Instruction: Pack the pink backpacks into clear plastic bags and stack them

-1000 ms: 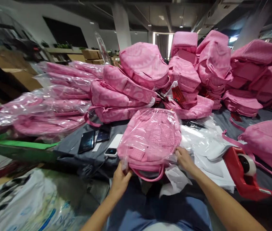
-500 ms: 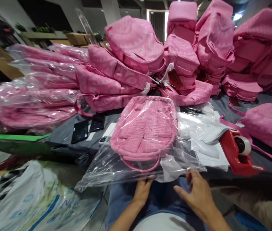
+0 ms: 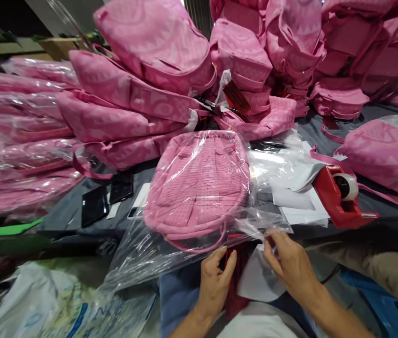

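Head view, bagged goods on a work table. Left hand: 1, thumb and forefinger curled near each other by a dark red strip; cannot tell whether they grip it. Right hand: 1, thumb and fingertips bent inward at the near edge of the clear plastic bag and by the white sheet; cannot tell whether film or paper is pinched. Pink backpack: 1, lying flat inside the bag (straps and padded back uppermost, handle loop on the wearer's side), on the dark grey table cover. Left of the backpack: 2 phones. Right of it: loose white papers, 1 red tape dispenser, and 1 more pink bag farther out. Behind it: stacked pink backpacks. Far left of it: plastic-wrapped packs, piled.
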The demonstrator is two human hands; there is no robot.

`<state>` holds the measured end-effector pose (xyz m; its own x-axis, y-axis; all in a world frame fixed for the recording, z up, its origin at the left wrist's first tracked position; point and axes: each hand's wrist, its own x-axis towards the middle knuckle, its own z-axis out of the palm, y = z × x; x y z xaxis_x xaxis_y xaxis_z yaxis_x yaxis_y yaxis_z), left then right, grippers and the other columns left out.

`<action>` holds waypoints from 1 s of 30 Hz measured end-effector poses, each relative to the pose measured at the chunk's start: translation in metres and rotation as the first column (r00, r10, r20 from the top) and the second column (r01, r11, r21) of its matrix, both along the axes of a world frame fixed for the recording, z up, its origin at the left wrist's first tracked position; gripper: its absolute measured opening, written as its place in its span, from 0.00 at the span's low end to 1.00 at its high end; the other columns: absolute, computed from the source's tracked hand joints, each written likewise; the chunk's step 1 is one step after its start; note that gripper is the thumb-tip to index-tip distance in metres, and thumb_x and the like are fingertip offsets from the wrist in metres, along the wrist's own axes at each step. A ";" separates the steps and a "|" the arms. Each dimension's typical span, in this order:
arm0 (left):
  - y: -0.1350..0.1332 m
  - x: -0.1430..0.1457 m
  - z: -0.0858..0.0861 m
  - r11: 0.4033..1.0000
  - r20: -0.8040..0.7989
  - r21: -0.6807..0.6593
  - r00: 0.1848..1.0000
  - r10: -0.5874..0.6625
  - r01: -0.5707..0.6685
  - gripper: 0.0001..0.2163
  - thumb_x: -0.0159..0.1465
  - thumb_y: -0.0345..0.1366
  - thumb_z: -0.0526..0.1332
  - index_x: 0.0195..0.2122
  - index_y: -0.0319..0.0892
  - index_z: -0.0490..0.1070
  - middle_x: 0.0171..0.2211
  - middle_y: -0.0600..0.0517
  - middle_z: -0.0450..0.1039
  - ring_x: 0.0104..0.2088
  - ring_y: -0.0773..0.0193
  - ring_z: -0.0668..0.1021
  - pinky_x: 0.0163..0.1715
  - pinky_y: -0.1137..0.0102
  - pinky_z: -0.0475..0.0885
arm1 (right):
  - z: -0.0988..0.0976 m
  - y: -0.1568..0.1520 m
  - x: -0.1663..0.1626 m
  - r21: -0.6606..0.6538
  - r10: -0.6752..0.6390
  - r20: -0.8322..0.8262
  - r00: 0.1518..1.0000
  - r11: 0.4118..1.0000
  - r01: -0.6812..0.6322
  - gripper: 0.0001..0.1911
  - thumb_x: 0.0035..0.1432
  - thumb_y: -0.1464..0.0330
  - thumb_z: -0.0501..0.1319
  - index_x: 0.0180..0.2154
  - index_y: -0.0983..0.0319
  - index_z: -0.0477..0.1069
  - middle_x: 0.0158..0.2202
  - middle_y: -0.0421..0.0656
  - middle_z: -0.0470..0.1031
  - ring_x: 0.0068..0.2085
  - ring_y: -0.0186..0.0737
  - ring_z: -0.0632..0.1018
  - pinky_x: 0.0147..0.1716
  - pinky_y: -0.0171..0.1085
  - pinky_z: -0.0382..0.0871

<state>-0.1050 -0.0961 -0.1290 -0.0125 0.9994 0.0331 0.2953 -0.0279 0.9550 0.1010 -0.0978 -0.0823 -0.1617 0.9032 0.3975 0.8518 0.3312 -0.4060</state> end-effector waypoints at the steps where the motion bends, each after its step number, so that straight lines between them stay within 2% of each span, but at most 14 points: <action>1: 0.000 0.004 0.006 0.998 0.061 -0.055 0.998 -0.021 0.024 0.17 0.64 0.50 0.63 0.34 0.40 0.81 0.29 0.50 0.80 0.29 0.62 0.78 0.30 0.72 0.74 | 0.002 -0.004 -0.003 -0.037 0.002 0.006 1.000 0.999 -0.002 0.08 0.67 0.73 0.52 0.41 0.59 0.69 0.34 0.42 0.79 0.29 0.38 0.80 0.28 0.34 0.68; 3: 0.001 0.013 0.013 0.984 0.201 -0.155 0.978 -0.060 0.092 0.17 0.63 0.50 0.63 0.37 0.39 0.81 0.32 0.49 0.81 0.32 0.60 0.80 0.34 0.71 0.76 | 0.001 -0.011 -0.008 -0.088 -0.010 0.025 1.000 0.996 0.012 0.09 0.68 0.72 0.51 0.42 0.59 0.69 0.36 0.43 0.80 0.27 0.37 0.80 0.27 0.34 0.68; 5: 0.002 0.021 0.016 0.971 0.270 -0.196 0.959 -0.081 0.137 0.17 0.62 0.48 0.64 0.40 0.39 0.80 0.35 0.48 0.82 0.35 0.57 0.82 0.38 0.68 0.77 | 0.000 -0.016 -0.011 -0.102 -0.030 0.031 0.999 0.994 0.033 0.09 0.69 0.66 0.54 0.46 0.60 0.70 0.40 0.46 0.81 0.32 0.40 0.82 0.29 0.35 0.71; 8: 0.001 0.025 0.015 0.974 0.204 -0.158 0.971 -0.128 0.162 0.16 0.62 0.45 0.63 0.43 0.39 0.80 0.36 0.48 0.82 0.38 0.55 0.82 0.41 0.66 0.78 | 0.000 -0.020 -0.014 -0.136 -0.056 0.026 0.998 0.989 0.059 0.24 0.61 0.53 0.65 0.52 0.62 0.69 0.45 0.50 0.80 0.39 0.48 0.83 0.34 0.39 0.74; 9: 0.001 0.024 0.013 0.975 0.173 -0.130 0.972 -0.157 0.180 0.15 0.62 0.44 0.63 0.44 0.40 0.81 0.38 0.48 0.83 0.40 0.54 0.83 0.43 0.65 0.78 | 0.000 -0.021 -0.014 -0.166 -0.054 0.021 0.998 0.984 0.057 0.25 0.59 0.54 0.67 0.51 0.61 0.70 0.44 0.49 0.80 0.39 0.48 0.83 0.34 0.39 0.74; 12: 0.002 0.019 0.006 0.979 0.092 -0.063 0.978 -0.190 0.196 0.15 0.61 0.42 0.63 0.45 0.42 0.81 0.45 0.45 0.83 0.47 0.51 0.82 0.52 0.60 0.75 | -0.001 -0.026 -0.011 -0.236 -0.036 0.011 0.999 0.971 0.038 0.04 0.64 0.67 0.62 0.41 0.58 0.71 0.35 0.41 0.80 0.33 0.41 0.82 0.30 0.35 0.70; 15: 0.002 0.019 0.001 0.992 0.024 -0.060 0.994 -0.108 0.109 0.15 0.59 0.43 0.65 0.43 0.41 0.81 0.44 0.44 0.82 0.47 0.50 0.81 0.51 0.58 0.76 | -0.006 -0.038 -0.006 -0.197 0.004 0.047 0.999 0.980 0.005 0.09 0.65 0.76 0.54 0.38 0.58 0.69 0.29 0.39 0.76 0.28 0.38 0.80 0.27 0.33 0.68; 18: -0.002 0.030 0.001 0.984 0.093 -0.101 0.986 -0.140 0.149 0.13 0.62 0.43 0.62 0.41 0.42 0.80 0.43 0.46 0.82 0.45 0.53 0.81 0.50 0.61 0.76 | -0.012 -0.052 -0.008 -0.081 0.102 0.071 0.992 0.992 -0.096 0.11 0.60 0.79 0.54 0.40 0.59 0.69 0.44 0.49 0.79 0.45 0.48 0.82 0.41 0.43 0.77; 20: -0.007 0.038 0.000 0.973 0.169 -0.129 0.971 -0.170 0.192 0.15 0.66 0.43 0.59 0.47 0.42 0.79 0.47 0.46 0.81 0.49 0.53 0.80 0.55 0.61 0.74 | -0.017 -0.059 -0.012 -0.055 0.145 0.024 0.989 0.988 -0.143 0.14 0.56 0.77 0.57 0.44 0.60 0.69 0.60 0.56 0.71 0.60 0.57 0.74 0.53 0.51 0.75; 22: -0.014 0.042 -0.002 0.966 0.192 -0.150 0.965 -0.179 0.209 0.18 0.69 0.44 0.55 0.53 0.42 0.76 0.54 0.44 0.78 0.56 0.52 0.77 0.59 0.60 0.70 | -0.024 -0.062 -0.015 -0.095 0.114 -0.069 0.991 0.988 -0.120 0.15 0.55 0.75 0.61 0.45 0.61 0.67 0.66 0.58 0.64 0.64 0.56 0.71 0.55 0.48 0.76; 24: -0.019 0.039 -0.005 0.958 0.152 -0.140 0.961 -0.229 0.250 0.20 0.71 0.44 0.53 0.57 0.43 0.74 0.59 0.43 0.74 0.61 0.51 0.74 0.62 0.59 0.69 | -0.031 -0.063 -0.015 -0.114 0.032 -0.119 0.992 0.992 -0.045 0.12 0.57 0.75 0.60 0.44 0.60 0.65 0.64 0.58 0.67 0.61 0.51 0.74 0.52 0.44 0.78; 27: -0.016 0.024 -0.008 0.916 -0.035 0.013 0.916 -0.400 0.401 0.17 0.72 0.42 0.53 0.55 0.44 0.75 0.55 0.43 0.76 0.57 0.52 0.77 0.58 0.60 0.73 | -0.040 -0.064 -0.007 -0.041 -0.049 -0.045 0.998 0.998 0.047 0.17 0.58 0.80 0.55 0.46 0.59 0.65 0.58 0.54 0.73 0.56 0.49 0.78 0.50 0.45 0.79; 29: -0.004 0.012 -0.004 0.862 -0.292 0.249 0.883 -0.368 0.442 0.12 0.72 0.37 0.55 0.51 0.45 0.76 0.46 0.45 0.79 0.48 0.56 0.80 0.51 0.63 0.77 | -0.045 -0.066 -0.001 -0.022 -0.072 0.032 0.997 0.997 0.073 0.21 0.57 0.82 0.53 0.49 0.59 0.65 0.55 0.52 0.76 0.50 0.47 0.82 0.44 0.43 0.81; 30: 0.003 0.008 -0.001 0.795 -0.425 0.392 0.857 -0.290 0.463 0.10 0.72 0.33 0.56 0.49 0.45 0.75 0.42 0.46 0.79 0.44 0.58 0.81 0.48 0.64 0.77 | -0.047 -0.067 0.001 -0.025 -0.075 0.069 0.995 0.997 0.077 0.22 0.57 0.82 0.52 0.50 0.59 0.66 0.53 0.51 0.78 0.46 0.46 0.83 0.39 0.41 0.82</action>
<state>-0.0973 -0.0927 -0.1304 0.4597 0.7803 0.4240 0.4546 -0.6169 0.6425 0.1024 -0.1653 -0.1296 -0.1178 0.9245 0.3625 0.9002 0.2535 -0.3541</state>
